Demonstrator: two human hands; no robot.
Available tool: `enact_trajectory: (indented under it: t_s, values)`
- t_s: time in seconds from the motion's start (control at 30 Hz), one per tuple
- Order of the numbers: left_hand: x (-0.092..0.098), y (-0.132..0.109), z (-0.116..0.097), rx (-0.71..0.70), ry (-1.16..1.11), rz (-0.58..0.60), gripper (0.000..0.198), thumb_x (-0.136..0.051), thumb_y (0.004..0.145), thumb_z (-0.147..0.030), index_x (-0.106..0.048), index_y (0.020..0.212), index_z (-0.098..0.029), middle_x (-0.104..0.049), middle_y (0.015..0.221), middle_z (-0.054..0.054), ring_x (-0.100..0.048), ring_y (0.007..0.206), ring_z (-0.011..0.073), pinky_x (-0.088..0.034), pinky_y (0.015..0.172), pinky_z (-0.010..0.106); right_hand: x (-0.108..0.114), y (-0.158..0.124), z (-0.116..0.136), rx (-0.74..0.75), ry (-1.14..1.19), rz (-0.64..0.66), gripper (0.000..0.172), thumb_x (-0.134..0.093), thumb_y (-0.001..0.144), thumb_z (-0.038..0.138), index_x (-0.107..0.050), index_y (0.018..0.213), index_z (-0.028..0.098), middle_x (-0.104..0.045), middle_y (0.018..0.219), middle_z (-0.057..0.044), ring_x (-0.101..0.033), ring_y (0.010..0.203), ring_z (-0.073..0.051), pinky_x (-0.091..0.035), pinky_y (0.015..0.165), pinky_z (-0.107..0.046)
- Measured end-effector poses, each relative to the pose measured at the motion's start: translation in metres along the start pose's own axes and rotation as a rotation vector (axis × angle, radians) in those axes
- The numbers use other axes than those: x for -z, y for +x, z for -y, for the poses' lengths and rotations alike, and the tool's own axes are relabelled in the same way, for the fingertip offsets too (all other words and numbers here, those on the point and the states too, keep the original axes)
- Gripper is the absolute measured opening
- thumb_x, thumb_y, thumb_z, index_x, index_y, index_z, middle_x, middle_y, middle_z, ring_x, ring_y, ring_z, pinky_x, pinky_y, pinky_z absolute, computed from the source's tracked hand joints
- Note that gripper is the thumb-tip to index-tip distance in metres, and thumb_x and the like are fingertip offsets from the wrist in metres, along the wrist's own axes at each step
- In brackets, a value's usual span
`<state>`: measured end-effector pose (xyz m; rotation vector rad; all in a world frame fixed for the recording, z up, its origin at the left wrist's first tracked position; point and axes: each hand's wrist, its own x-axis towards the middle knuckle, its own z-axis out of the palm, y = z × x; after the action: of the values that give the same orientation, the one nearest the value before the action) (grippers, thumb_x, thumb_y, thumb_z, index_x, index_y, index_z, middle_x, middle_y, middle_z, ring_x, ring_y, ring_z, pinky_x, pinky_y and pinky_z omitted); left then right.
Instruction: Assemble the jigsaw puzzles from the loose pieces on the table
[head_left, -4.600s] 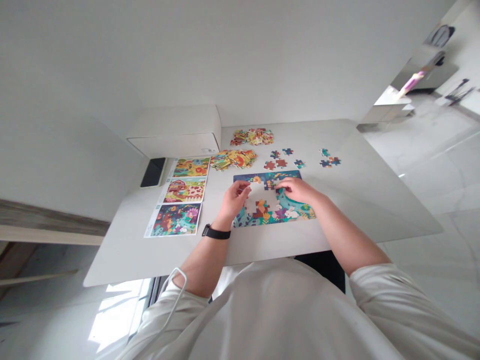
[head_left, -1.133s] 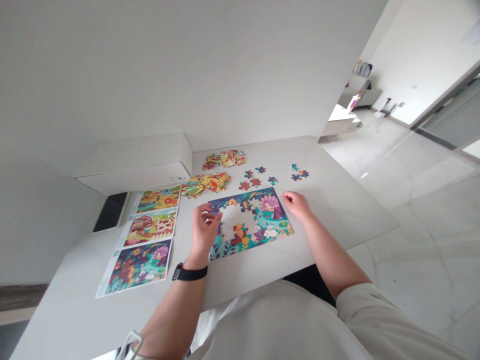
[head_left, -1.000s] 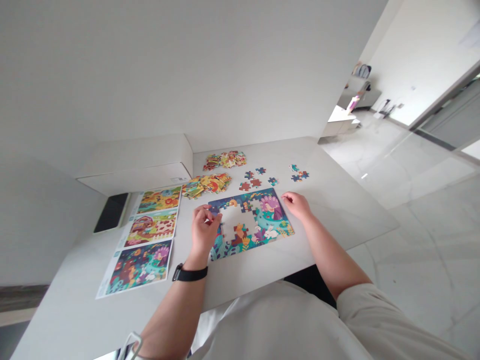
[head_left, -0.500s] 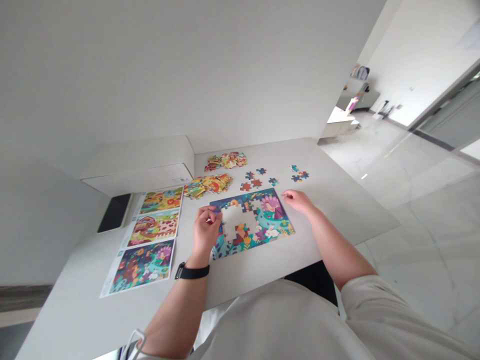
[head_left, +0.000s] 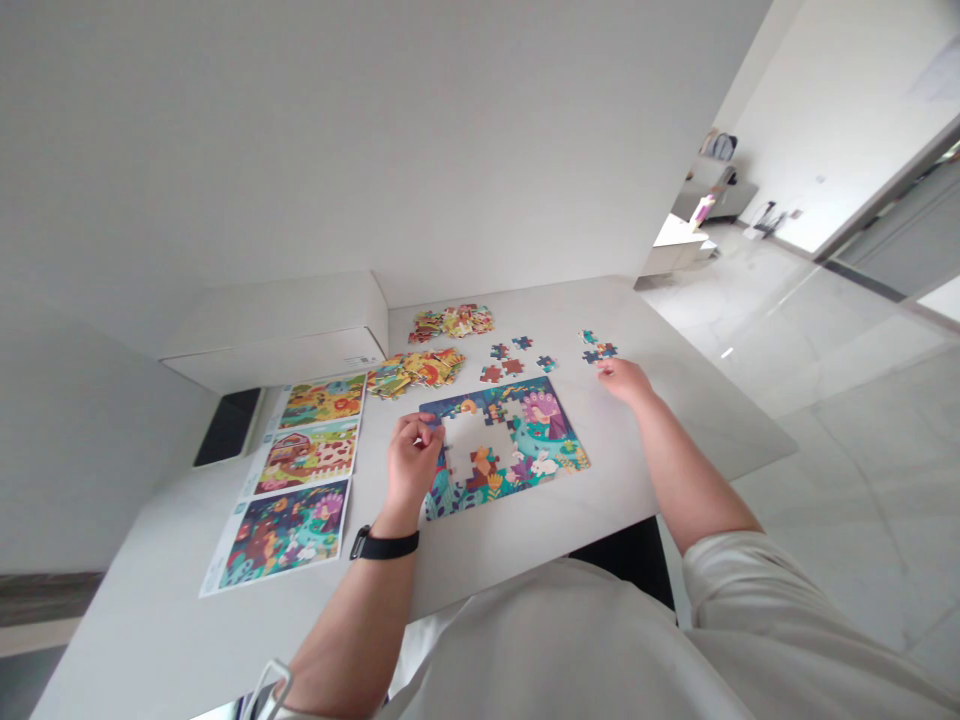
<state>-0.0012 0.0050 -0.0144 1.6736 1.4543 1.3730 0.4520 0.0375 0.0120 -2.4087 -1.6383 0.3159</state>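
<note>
A partly built jigsaw puzzle (head_left: pixel 517 440) lies on the white table (head_left: pixel 675 420) in front of me, with a bare gap in its middle. My left hand (head_left: pixel 411 462), a black watch on its wrist, rests curled at the puzzle's left edge with fingertips pinched on the border pieces. My right hand (head_left: pixel 624 378) is stretched out to the right, fingers bent, just short of a small group of loose blue pieces (head_left: pixel 598 348). More loose pieces (head_left: pixel 514 360) lie just beyond the puzzle's top edge.
Two heaps of colourful pieces (head_left: pixel 416 368) (head_left: pixel 451 321) sit farther back. Three picture sheets (head_left: pixel 304 470) lie in a column at the left, beside a black phone (head_left: pixel 227 427) and a white box (head_left: pixel 277 330). A wall stands behind the table.
My right hand has left the puzzle's top right corner and moved outward toward the loose blue pieces. The left hand has stayed at the puzzle's left edge.
</note>
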Motion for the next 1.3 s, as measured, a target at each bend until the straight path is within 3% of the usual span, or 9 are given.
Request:
enact_trajectory:
  t_s: [0.2,0.33,0.63,0.87,1.07,1.3]
  values:
    - [-0.001,0.000,0.003,0.004,-0.002,0.024,0.036,-0.070,0.087,-0.028,-0.044,0.064,-0.024,-0.071,0.105,0.008,-0.069,0.110,0.0248,-0.055,0.095,0.038,0.003,0.020,-0.019,-0.052,-0.173,-0.063,0.048,-0.059,0.102,0.024,-0.070,0.148,0.022,-0.070,0.142,-0.018,-0.070,0.124,-0.030,-0.053,0.109,-0.038]
    - [-0.001,0.000,0.003,0.009,0.004,0.026,0.035,-0.070,0.086,-0.028,-0.043,0.064,-0.024,-0.071,0.104,0.008,-0.070,0.108,0.0245,-0.054,0.096,0.039,-0.002,0.028,-0.023,-0.046,-0.230,-0.067,0.054,-0.054,0.104,0.025,-0.061,0.158,0.025,-0.063,0.152,-0.018,-0.063,0.132,-0.035,-0.051,0.110,-0.044]
    - [0.000,0.001,-0.002,0.015,0.016,0.025,0.036,-0.068,0.086,-0.028,-0.042,0.063,-0.024,-0.073,0.104,0.007,-0.070,0.106,0.0236,-0.053,0.096,0.038,-0.004,0.032,-0.029,-0.081,-0.257,-0.046,0.047,-0.050,0.105,0.032,-0.068,0.148,0.025,-0.063,0.151,-0.017,-0.060,0.132,-0.035,-0.052,0.107,-0.046]
    - [0.000,0.000,-0.004,0.011,-0.001,0.029,0.036,-0.069,0.087,-0.029,-0.042,0.063,-0.024,-0.072,0.104,0.007,-0.070,0.106,0.0240,-0.053,0.097,0.038,-0.004,0.029,-0.022,-0.049,-0.192,-0.131,0.049,-0.057,0.102,0.031,-0.069,0.148,0.024,-0.064,0.149,-0.019,-0.061,0.130,-0.036,-0.052,0.107,-0.047]
    - [0.000,-0.001,-0.004,0.018,-0.009,0.044,0.037,-0.070,0.087,-0.028,-0.042,0.064,-0.024,-0.071,0.104,0.007,-0.069,0.107,0.0240,-0.055,0.095,0.037,-0.004,0.035,0.013,0.131,-0.083,-0.170,0.038,-0.061,0.102,0.028,-0.077,0.136,0.025,-0.071,0.142,-0.013,-0.063,0.129,-0.031,-0.046,0.116,-0.043]
    - [0.000,0.000,-0.003,0.034,-0.024,0.025,0.036,-0.069,0.086,-0.028,-0.041,0.064,-0.024,-0.072,0.105,0.008,-0.069,0.103,0.0225,-0.056,0.092,0.037,-0.023,0.038,0.102,0.507,0.054,0.014,0.029,-0.066,0.102,0.026,-0.081,0.127,0.024,-0.078,0.129,-0.010,-0.070,0.121,-0.025,-0.050,0.111,-0.037]
